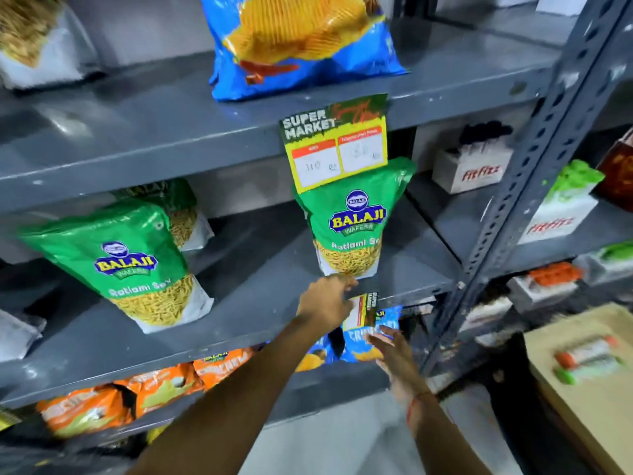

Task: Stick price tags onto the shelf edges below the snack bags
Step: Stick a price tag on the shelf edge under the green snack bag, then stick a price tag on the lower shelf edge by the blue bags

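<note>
Fingers of left hand (325,303) pinching price tag (363,311) against shelf edge (239,332) below green bag (352,221) so it sticks, right hand (390,344) spread underneath.

Price tags on the grey metal shelf edges, one hung, one at the edge below

We see a green-and-yellow paper price tag (337,144) headed "SUPER MARKET" hanging from the front edge of the upper grey metal shelf (144,159), slightly tilted, its two white boxes bearing faint handwriting and its lower part overlapping the top of a green Balaji Ratlami Sev snack bag (349,221) standing upright on the middle grey shelf (260,317). Above it a blue chips bag (301,42) stands on the upper shelf. We see a second tag of the same design (363,311) turned nearly edge-on at the middle shelf's front edge, blurred, just below the green bag.
</note>
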The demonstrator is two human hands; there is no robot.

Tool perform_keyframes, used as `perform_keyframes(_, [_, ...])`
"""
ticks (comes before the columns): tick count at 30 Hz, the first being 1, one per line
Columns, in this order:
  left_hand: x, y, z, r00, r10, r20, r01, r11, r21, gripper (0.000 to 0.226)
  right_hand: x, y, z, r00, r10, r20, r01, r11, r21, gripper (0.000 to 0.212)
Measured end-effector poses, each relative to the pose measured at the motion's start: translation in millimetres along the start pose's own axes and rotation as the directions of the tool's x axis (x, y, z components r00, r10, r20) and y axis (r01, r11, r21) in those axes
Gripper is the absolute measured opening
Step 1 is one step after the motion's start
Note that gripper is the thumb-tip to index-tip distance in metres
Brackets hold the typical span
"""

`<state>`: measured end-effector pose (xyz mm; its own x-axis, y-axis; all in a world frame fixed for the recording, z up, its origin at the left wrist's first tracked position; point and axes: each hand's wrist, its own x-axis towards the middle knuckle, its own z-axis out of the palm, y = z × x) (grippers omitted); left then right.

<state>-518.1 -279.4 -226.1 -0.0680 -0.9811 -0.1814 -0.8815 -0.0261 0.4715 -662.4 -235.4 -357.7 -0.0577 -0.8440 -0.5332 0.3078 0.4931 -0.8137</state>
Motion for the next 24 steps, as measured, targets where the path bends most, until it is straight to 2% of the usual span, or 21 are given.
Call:
perform_keyframes(4, [20.5,12.3,13.9,0.995,0.096,0.03,-0.095,0.995,-0.027,0.033,8.5,0.2,15.2,0.998,0.037,0.046,-0.039,0.999,0.033,0.034])
perform_keyframes(9, [32.1,18.5,25.9,0.986,0.148,-0.078,-0.148,0.989,0.007,0.017,16.1,10.9,23.9,0.998,0.048,0.03,-0.053,0.98,0.19,0.012])
perform_keyframes(13, [34.2,14.0,24.4,0.983,0.153,-0.101,-0.15,0.988,0.038,0.013,21.1,14.9,23.5,0.996,0.088,-0.009,-0.08,0.94,0.333,0.01])
perform_keyframes(16, [28.7,4.6,27.2,0.988,0.103,-0.118,-0.1,0.995,0.029,0.01,21.0,10.1,14.3,0.994,0.047,-0.094,-0.014,0.948,0.318,0.007])
perform_keyframes(18, [18.0,-4.4,34.9,0.986,0.042,-0.16,-0.044,0.999,-0.006,0.011,19.5,3.6,1.0,0.99,-0.061,-0.127,0.093,0.959,0.269,0.015])
perform_keyframes(21, [-2.3,-16.8,51.4,0.964,-0.08,-0.252,0.043,0.988,-0.149,0.013,15.4,-7.3,-18.9,0.963,-0.258,-0.082,0.267,0.955,0.131,0.024])
perform_keyframes(24, [-19.9,-25.9,70.4,0.942,-0.21,-0.263,0.124,0.943,-0.308,0.015,15.1,-9.8,-33.0,0.947,-0.315,-0.056,0.317,0.948,0.026,0.022])
